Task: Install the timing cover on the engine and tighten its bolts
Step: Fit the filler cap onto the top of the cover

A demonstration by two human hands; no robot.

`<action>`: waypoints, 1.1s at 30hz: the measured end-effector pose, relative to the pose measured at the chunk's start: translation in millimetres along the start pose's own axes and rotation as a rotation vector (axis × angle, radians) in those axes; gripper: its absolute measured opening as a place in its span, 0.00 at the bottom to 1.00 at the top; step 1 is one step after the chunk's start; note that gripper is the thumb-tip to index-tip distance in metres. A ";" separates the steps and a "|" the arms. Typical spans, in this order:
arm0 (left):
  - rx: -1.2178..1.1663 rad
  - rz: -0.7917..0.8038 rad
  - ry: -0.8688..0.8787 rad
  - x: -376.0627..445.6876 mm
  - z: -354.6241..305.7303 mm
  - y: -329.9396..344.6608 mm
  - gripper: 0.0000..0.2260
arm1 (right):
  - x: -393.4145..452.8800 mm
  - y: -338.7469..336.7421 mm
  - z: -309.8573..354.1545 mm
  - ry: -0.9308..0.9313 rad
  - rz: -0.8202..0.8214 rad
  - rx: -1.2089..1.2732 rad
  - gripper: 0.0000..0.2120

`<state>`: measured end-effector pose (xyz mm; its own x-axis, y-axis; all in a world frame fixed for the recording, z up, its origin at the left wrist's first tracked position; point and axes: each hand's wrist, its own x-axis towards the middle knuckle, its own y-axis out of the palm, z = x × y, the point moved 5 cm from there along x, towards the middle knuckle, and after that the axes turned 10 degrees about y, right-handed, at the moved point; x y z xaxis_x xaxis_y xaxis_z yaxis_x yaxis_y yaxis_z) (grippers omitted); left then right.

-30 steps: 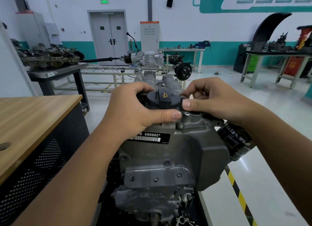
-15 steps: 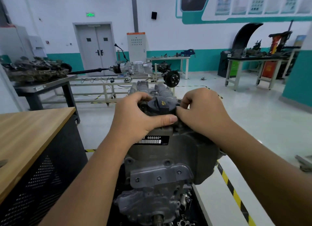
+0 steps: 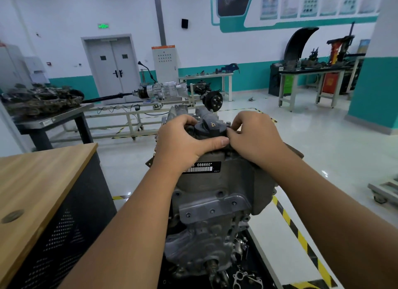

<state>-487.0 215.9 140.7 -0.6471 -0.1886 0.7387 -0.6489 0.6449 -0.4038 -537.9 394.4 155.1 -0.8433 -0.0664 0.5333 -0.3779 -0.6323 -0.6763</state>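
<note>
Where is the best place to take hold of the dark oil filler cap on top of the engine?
Probably the dark round plastic oil filler cap by its side wall, coming from above: it stands proud of the grey engine, so fingers can wrap its rim.

A black label (image 3: 202, 168) on the grey timing cover (image 3: 226, 181) reads "666660*" in white above a white barcode, its left end hidden by the left hand (image 3: 183, 142); the dark oil filler cap (image 3: 210, 128) carries a yellow oil-can symbol; a green sign (image 3: 103, 26) above the double door (image 3: 112, 68) is too small to read.
</note>
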 end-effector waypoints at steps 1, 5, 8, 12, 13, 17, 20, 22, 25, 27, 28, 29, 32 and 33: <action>0.004 0.002 -0.001 0.3 0.0 0.2 0.30 | -0.3 -0.7 -1.2 0.016 0.004 0.037 0.08; -0.016 0.017 0.010 0.0 -0.9 1.5 0.31 | -0.1 4.1 -0.6 0.062 0.003 -0.001 0.10; -0.042 0.012 0.009 0.1 -1.5 0.4 0.31 | -5.7 9.8 -0.6 0.060 -0.031 -0.031 0.12; -0.064 0.006 0.031 0.2 -2.5 0.6 0.29 | -8.4 4.6 -6.0 0.111 -0.036 0.113 0.11; -0.075 0.007 0.029 0.1 -2.1 0.9 0.30 | -6.9 3.7 -6.1 0.115 -0.013 0.130 0.10; -0.098 0.012 0.035 1.2 -0.4 1.6 0.32 | -2.8 5.4 -2.3 0.079 0.023 0.077 0.12; -0.106 0.002 0.039 1.5 1.4 1.5 0.32 | -5.1 10.1 -0.2 0.054 -0.015 -0.001 0.15; -0.098 -0.001 0.044 0.8 1.9 1.1 0.32 | -6.8 9.9 -1.6 0.057 -0.031 0.010 0.16; -0.093 -0.004 0.040 -0.5 2.6 0.8 0.30 | -4.9 6.2 -7.0 0.098 -0.019 0.110 0.13; -0.083 -0.005 0.039 -0.6 1.8 0.3 0.30 | -3.7 4.9 -7.3 0.111 -0.005 0.119 0.12; -0.073 -0.004 0.039 -0.4 1.0 0.0 0.30 | -3.2 5.5 -6.7 0.114 0.001 0.103 0.13; -0.062 -0.002 0.038 -0.3 0.2 -0.5 0.31 | -3.0 6.4 -5.9 0.117 0.000 0.085 0.14; -0.039 0.005 0.032 -0.1 -0.1 -0.7 0.33 | -4.1 8.3 -3.6 0.112 -0.025 0.049 0.17; -0.041 0.008 0.035 -0.2 0.2 -0.2 0.33 | -4.9 8.9 -3.7 0.106 -0.034 0.047 0.17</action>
<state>-486.8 215.7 140.6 -0.6372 -0.1573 0.7545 -0.6264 0.6761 -0.3880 -538.5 392.0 144.6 -0.8669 0.0361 0.4972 -0.3909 -0.6682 -0.6330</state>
